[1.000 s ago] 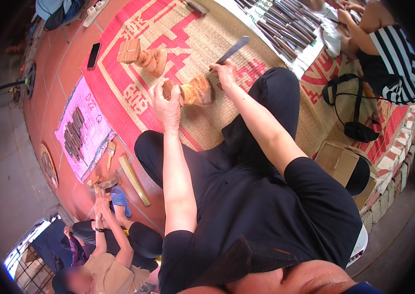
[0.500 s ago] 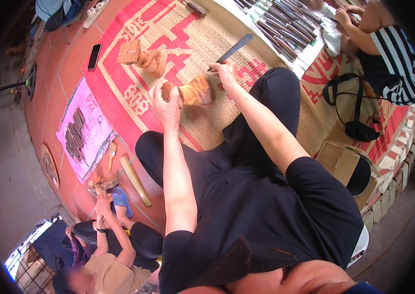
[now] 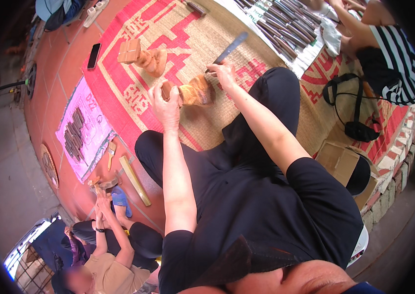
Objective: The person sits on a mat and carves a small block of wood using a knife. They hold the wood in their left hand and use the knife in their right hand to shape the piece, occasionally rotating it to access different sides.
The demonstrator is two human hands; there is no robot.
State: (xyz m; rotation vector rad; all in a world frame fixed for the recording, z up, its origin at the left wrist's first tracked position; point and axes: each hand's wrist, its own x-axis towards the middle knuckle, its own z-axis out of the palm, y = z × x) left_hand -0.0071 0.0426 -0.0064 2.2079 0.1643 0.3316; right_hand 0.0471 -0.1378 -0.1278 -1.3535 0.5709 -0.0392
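Where hands (image 3: 164, 107) (image 3: 225, 76) work, a patterned mat (image 3: 217, 29) borders red tiles (image 3: 60, 63).

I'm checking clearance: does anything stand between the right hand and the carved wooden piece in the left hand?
Nothing visible; the right hand is close beside the carved wooden piece, and the blade it holds points away.

The straw-yellow mat (image 3: 212, 36) bears red stepped figures; the central carving (image 3: 195, 91) is amber-orange, browner at its right end; the blade (image 3: 234, 46) grey. Frame left: pink sheet (image 3: 92, 123), red-brown floor tiles (image 3: 60, 95), blue slipper (image 3: 120, 200). Upper right: black-and-white striped garment (image 3: 397, 59).
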